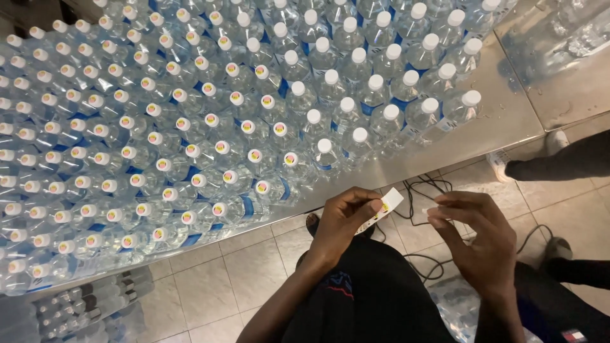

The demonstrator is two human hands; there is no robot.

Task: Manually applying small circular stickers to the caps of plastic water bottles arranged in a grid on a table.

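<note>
The left hand pinches a white sticker strip in its fingers, just below the worktop edge. The right hand hovers beside it, fingers loosely curled, empty. Capped water bottles crowd the worktop.

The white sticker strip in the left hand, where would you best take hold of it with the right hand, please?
Probably at its free upper end: the sticker strip sticks out up and to the right beyond the left hand, whose thumb and fingers pinch its middle. The right hand, beside that end with fingers pointing at it, could pinch it from the right, across the flat faces.
</note>
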